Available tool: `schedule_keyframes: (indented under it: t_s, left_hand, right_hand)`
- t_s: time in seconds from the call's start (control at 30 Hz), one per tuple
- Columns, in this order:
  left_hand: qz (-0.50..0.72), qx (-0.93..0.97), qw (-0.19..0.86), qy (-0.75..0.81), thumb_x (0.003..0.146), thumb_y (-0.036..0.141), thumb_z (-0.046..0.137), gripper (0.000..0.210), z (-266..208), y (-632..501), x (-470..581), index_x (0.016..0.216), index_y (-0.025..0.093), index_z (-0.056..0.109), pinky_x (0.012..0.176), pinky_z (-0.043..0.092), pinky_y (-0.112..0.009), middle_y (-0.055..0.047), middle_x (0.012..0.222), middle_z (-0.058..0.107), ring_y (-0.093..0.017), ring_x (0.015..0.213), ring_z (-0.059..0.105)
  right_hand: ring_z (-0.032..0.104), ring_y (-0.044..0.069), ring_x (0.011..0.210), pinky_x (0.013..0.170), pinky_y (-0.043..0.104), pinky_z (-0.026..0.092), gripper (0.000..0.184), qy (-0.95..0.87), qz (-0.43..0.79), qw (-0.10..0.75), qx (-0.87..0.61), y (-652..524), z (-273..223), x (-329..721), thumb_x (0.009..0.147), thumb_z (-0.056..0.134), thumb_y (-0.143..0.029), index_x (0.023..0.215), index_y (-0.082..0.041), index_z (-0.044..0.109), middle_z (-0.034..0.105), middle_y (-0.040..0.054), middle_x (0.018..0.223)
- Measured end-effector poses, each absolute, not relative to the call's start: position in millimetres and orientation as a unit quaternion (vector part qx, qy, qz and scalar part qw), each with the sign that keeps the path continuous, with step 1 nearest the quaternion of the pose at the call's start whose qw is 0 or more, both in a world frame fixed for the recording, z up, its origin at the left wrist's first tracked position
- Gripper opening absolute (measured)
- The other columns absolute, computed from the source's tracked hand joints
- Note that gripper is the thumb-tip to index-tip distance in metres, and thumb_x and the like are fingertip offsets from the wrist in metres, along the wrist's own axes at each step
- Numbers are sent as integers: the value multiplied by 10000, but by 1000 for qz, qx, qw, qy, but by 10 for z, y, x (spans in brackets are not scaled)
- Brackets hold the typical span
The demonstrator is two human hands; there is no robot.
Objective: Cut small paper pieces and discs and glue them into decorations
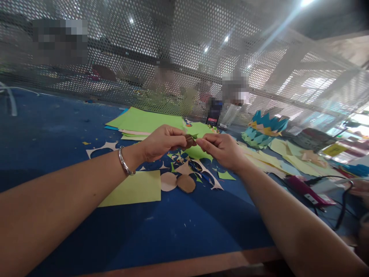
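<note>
My left hand [167, 142], with a silver bracelet at its wrist, is closed around a small piece with brown and green parts, mostly hidden by the fingers. A bit of green paper [195, 135] sticks out between the two hands. My right hand [217, 149] pinches at that green paper from the other side, thumb and fingertips together. Below the hands, a pale pink paper circle [168, 181] and a brown cardboard circle [186, 184] lie side by side on the blue table [178, 223]. Cut-out pink scraps [210, 175] and small green snippets lie around them.
A stack of green sheets [152, 120] lies behind my left hand, a yellow sheet [134, 189] below its wrist. Rightward are a blue zigzag paper crown [263, 129], a clear glass [230, 116], a phone [213, 111] and a magenta power strip [311, 192]. A perforated metal screen [138, 50] stands behind.
</note>
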State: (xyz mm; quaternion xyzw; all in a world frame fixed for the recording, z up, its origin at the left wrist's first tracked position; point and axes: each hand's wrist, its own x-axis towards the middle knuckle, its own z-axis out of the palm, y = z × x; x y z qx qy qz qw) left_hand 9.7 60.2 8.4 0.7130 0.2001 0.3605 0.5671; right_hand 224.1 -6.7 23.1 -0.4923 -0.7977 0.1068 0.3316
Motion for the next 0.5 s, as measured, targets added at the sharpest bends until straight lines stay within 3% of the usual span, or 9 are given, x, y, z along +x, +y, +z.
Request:
schedule_keyframes:
  t_s: [0.5]
  left_hand:
    - [323, 737, 555, 214, 749, 184, 661, 128, 102, 562, 94, 717, 151, 781, 515, 244, -252, 4, 612, 574, -83, 539, 364]
  right_hand:
    - [384, 128, 606, 564, 282, 284, 545, -795, 107, 332, -496, -87, 227, 2223, 973, 505, -657, 672, -203, 521, 425, -25, 624]
